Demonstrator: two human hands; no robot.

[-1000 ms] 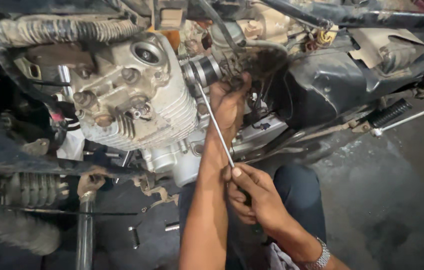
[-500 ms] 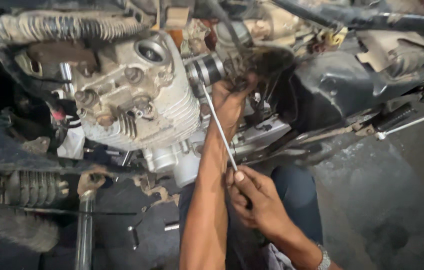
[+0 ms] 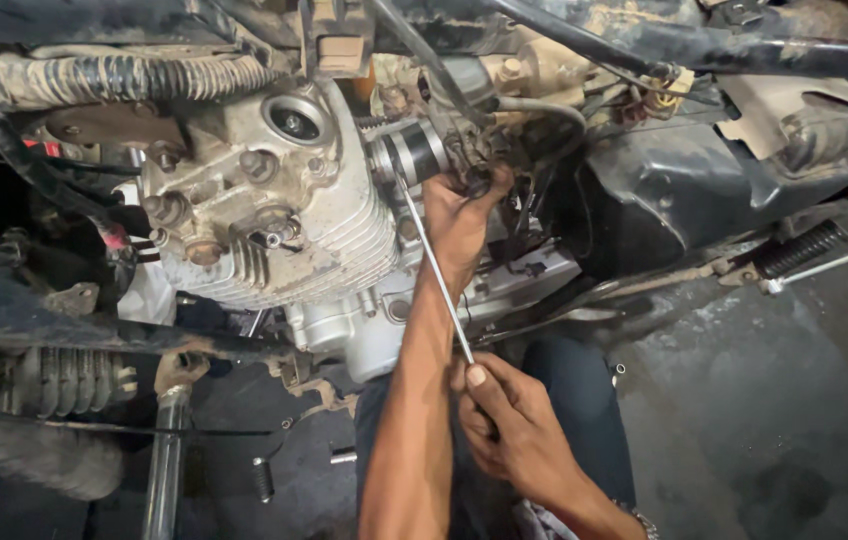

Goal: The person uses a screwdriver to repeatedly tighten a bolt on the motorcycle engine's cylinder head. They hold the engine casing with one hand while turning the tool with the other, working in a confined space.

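Note:
A dirty motorcycle engine (image 3: 274, 210) with cooling fins fills the upper left. My left hand (image 3: 459, 215) reaches up behind the engine and grips the parts by the black intake hose (image 3: 414, 152). My right hand (image 3: 514, 425) is closed around the handle of a long thin screwdriver (image 3: 436, 270). Its shaft runs up and to the left, with the tip at the hose clamp next to my left hand. What my left fingers hold is hidden among hoses and wires.
A corrugated black hose (image 3: 114, 80) crosses the top left. A black frame tube (image 3: 704, 45) runs along the top right. A coil spring (image 3: 804, 248) and a rod lie at the right. Small loose parts (image 3: 264, 478) lie on the dark wet floor. A shock spring (image 3: 69, 380) sits at lower left.
Both hands and the screwdriver stay in the same grip. The view has shifted slightly; the right hand sits a little lower on the handle.

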